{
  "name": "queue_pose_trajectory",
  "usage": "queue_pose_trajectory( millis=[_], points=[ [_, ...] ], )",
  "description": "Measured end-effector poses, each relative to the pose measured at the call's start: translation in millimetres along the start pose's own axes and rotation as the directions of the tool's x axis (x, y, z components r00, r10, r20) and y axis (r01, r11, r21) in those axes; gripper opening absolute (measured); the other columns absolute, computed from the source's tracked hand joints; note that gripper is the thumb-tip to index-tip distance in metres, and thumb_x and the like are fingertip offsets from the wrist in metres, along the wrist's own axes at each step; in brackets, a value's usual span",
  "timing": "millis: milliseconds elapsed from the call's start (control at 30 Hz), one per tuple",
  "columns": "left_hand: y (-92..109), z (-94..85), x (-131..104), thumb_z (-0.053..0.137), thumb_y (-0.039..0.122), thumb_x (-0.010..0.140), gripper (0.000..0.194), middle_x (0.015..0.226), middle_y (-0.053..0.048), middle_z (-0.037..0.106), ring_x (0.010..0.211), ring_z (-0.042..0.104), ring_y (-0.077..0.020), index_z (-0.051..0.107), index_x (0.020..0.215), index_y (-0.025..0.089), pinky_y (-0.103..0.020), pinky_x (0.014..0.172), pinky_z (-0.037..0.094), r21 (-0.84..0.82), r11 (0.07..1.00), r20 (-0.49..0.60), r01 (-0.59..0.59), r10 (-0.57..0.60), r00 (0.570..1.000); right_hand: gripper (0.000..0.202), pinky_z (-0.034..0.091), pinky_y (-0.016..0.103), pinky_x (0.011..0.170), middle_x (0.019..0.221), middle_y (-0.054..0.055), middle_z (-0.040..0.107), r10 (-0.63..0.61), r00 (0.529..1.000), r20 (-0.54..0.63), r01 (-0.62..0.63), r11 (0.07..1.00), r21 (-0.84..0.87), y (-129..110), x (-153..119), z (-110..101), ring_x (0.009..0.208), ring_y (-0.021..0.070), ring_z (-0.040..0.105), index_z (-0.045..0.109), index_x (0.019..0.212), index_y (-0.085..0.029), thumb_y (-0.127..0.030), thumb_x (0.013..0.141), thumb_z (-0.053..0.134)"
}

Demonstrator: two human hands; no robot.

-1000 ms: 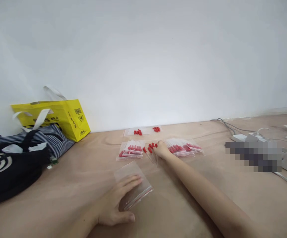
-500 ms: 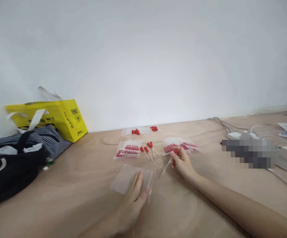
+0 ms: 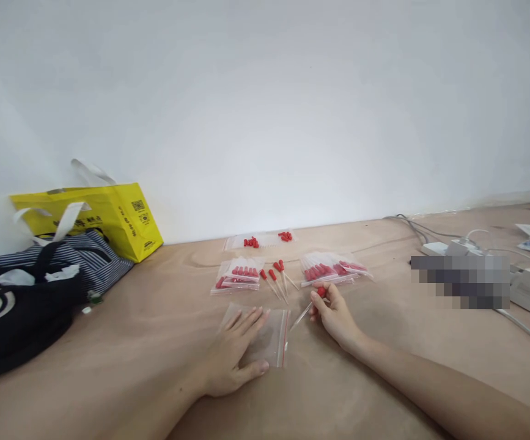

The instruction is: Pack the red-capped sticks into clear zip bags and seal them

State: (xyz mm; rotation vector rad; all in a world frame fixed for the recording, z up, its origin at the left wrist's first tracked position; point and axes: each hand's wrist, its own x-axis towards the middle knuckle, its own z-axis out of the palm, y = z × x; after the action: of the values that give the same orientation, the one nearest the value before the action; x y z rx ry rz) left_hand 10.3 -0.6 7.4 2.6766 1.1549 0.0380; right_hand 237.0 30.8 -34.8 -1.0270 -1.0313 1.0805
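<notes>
Left hand (image 3: 235,357) lies flat, fingers spread, on an empty clear zip bag (image 3: 265,336), pinning it to the wooden tabletop (image 3: 375,379) so it doesn't slide. Right hand (image 3: 335,315) pinches a red-bulbed pipette (image 3: 309,307) by the bulb, its clear tip angled down toward the bag's red-striped edge, just short of it. Three more loose pipettes (image 3: 276,280) lie just beyond. Filled bags (image 3: 239,275) on the left and another stack of filled bags (image 3: 333,270) on the right flank them, all within easy reach.
</notes>
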Motion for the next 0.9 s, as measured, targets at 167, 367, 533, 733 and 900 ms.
queue_pose_trajectory(
  millis=[167, 367, 533, 733, 900],
  points=[
    [11, 2.0, 0, 0.037, 0.045, 0.085, 0.062, 0.14, -0.006, 0.013, 0.127, 0.01, -0.0214, 0.01, 0.135, 0.021, -0.045, 0.102, 0.01, -0.011, 0.999, -0.044, 0.052, -0.052, 0.998, 0.044, 0.042, 0.022, 0.041, 0.064, -0.007, 0.04, -0.012, 1.0, -0.028, 0.012, 1.0, -0.001, -1, 2, -2, 0.047, 0.007, 0.047, 0.038, 0.082, -0.021, -0.054, 0.06, 0.057],
    [19, 9.7, 6, 0.039, 0.044, 0.083, 0.064, 0.139, -0.009, 0.017, 0.127, 0.014, -0.0221, 0.013, 0.135, 0.016, -0.044, 0.102, 0.013, -0.018, 0.99, -0.091, 0.142, -0.143, 0.986, 0.044, 0.047, 0.026, 0.053, 0.065, -0.005, 0.045, 0.061, 0.995, 0.085, -0.066, 0.996, 0.063, -3, -2, 3, 0.054, 0.0094, 0.053, 0.039, 0.084, -0.021, -0.055, 0.062, 0.055],
    [25, 12.4, 10, 0.039, 0.042, 0.083, 0.066, 0.139, -0.009, 0.017, 0.126, 0.015, -0.022, 0.011, 0.135, 0.012, -0.044, 0.102, 0.013, -0.035, 0.981, -0.107, 0.192, -0.195, 0.975, 0.039, 0.041, 0.02, 0.041, 0.067, -0.006, 0.051, 0.081, 0.96, 0.269, -0.082, 0.997, -0.009, -2, -9, 7, 0.042, 0.0053, 0.049, 0.033, 0.084, -0.022, -0.05, 0.067, 0.053],
    [24, 12.5, 11, 0.04, 0.04, 0.083, 0.064, 0.139, -0.009, 0.018, 0.127, 0.014, -0.0213, 0.015, 0.134, 0.012, -0.043, 0.103, 0.013, -0.031, 0.981, -0.104, 0.189, -0.191, 0.976, 0.029, 0.032, 0.016, 0.033, 0.06, -0.006, 0.049, 0.124, 0.899, 0.42, -0.022, 0.971, -0.24, 3, -9, 6, 0.041, 0.0047, 0.041, 0.043, 0.076, -0.019, -0.041, 0.065, 0.06],
    [22, 14.9, 12, 0.04, 0.045, 0.083, 0.062, 0.139, -0.008, 0.019, 0.127, 0.013, -0.0223, 0.017, 0.134, 0.016, -0.044, 0.102, 0.012, -0.04, 0.985, -0.12, 0.166, -0.17, 0.978, 0.015, 0.036, 0.02, 0.046, 0.059, -0.002, 0.054, 0.055, 0.892, 0.448, 0.157, 0.893, -0.422, 1, -7, 5, 0.049, 0.0078, 0.045, 0.059, 0.073, -0.018, -0.032, 0.067, 0.059]
  ],
)
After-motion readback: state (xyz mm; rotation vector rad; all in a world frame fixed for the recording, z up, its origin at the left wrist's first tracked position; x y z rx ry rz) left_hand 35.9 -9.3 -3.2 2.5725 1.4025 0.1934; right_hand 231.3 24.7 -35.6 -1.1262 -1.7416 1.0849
